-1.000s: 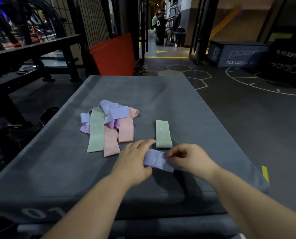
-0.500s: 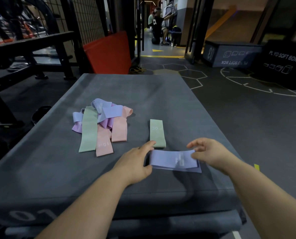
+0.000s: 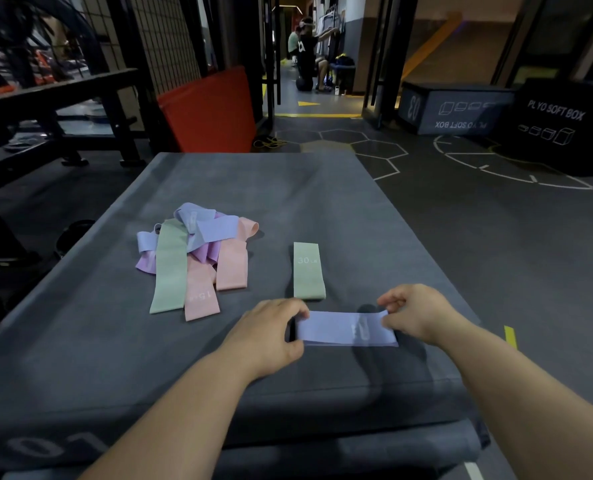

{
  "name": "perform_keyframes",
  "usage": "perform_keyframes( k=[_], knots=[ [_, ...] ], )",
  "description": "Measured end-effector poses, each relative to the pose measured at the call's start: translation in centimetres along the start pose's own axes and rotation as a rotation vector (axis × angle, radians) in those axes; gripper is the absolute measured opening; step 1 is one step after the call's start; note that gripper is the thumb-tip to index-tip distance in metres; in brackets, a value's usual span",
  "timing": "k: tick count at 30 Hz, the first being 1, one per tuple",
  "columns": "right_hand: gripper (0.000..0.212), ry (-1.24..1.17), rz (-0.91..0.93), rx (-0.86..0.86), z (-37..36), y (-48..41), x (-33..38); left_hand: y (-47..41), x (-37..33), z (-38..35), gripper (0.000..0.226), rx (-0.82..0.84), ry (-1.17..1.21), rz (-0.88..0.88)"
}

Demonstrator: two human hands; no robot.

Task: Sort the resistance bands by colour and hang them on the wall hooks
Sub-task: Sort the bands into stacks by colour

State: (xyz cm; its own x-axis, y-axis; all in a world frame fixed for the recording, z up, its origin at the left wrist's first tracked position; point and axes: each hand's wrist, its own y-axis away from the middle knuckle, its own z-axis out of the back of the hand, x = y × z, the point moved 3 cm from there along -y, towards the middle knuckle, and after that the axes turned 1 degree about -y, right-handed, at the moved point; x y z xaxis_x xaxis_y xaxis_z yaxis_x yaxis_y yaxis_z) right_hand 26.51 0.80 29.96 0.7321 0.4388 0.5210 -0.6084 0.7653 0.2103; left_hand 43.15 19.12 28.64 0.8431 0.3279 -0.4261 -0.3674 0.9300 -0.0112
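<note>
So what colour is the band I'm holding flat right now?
Pale periwinkle blue; the band shows best in the head view.

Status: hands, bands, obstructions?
Hands: left hand and right hand pinch blue band ends, flat on box. Beyond it, lone green band. Unsorted pile clear of hands.

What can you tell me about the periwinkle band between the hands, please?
The periwinkle band is a flat fabric-looking loop with a pale printed mark near its right end. It lies crosswise on the grey box, nearer than the lone green band. The left hand grips its left end; the right hand pinches its right.
</note>
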Motion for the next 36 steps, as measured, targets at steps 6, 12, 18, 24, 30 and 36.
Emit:
perform_keyframes(
  k=[6, 12, 18, 24, 30, 36],
  knots=[
    [0.033, 0.101, 0.007, -0.009, -0.1, 0.1, 0.2, -0.4, 0.5, -0.7, 0.033, -0.021, 0.042, -0.008],
    [0.036, 0.134, -0.003, 0.024, -0.1, 0.0, 0.2, -0.6, 0.1, -0.8, 0.017, -0.059, 0.042, 0.042],
    [0.033, 0.171, -0.018, 0.027, -0.2, -0.2, 0.2, -0.6, -0.1, -0.7, 0.051, -0.056, 0.06, 0.145],
    [0.015, 0.202, -0.012, 0.046, -0.2, -0.2, 0.3, -1.0, -0.1, -1.0, 0.065, -0.023, 0.087, 0.216],
    [0.014, 0.205, 0.045, 0.041, -0.2, 0.3, 0.6, -0.8, -0.6, -0.7, 0.025, -0.056, 0.12, 0.217],
    [0.026, 0.044, 0.097, -0.004, 0.5, 0.6, 1.0, -0.4, -0.7, 0.3, 0.012, -0.149, 0.208, 0.172]
  ],
)
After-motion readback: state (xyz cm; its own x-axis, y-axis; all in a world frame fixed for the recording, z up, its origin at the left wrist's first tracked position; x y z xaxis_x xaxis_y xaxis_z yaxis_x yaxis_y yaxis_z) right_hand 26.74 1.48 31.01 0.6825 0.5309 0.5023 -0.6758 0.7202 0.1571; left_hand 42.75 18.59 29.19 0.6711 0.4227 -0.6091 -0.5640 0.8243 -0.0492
